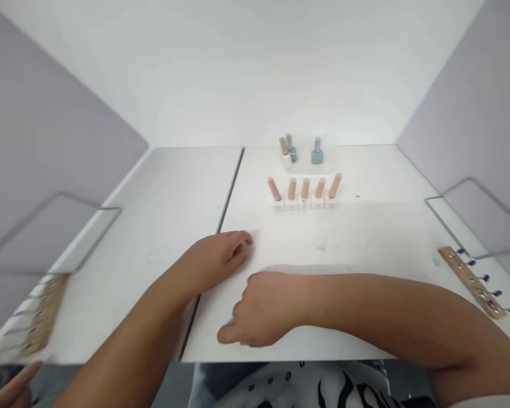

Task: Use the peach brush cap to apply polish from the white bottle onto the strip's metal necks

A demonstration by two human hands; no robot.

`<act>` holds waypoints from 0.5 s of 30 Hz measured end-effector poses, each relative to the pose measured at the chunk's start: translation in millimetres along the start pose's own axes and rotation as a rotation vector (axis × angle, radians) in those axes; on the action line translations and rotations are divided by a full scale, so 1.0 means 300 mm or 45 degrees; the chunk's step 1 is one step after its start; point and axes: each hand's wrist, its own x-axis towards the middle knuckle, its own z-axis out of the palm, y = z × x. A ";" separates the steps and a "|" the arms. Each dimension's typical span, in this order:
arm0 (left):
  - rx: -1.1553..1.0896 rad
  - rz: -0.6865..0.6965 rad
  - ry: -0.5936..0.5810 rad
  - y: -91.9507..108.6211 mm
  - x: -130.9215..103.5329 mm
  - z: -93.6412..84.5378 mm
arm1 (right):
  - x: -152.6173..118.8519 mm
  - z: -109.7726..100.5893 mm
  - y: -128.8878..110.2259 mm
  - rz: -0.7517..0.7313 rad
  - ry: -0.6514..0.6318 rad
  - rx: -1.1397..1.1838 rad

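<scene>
Peach-capped bottles (305,188) stood right of the dark seam (231,190), toward its far end. Left hand (215,260), across the seam: fingers curved, apart from thumb. Right hand (266,310), right of it: fingers' state undeterminable. A hasty reach risked toppling bottles.

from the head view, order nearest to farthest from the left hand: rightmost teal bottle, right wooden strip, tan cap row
From the left hand:
1. Tan cap row, ahead and to its right
2. Rightmost teal bottle, behind that row
3. Right wooden strip, far right side
</scene>
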 end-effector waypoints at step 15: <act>-0.096 -0.070 1.103 -0.149 -0.372 0.273 | -0.031 -0.003 -0.027 0.036 -0.006 -0.196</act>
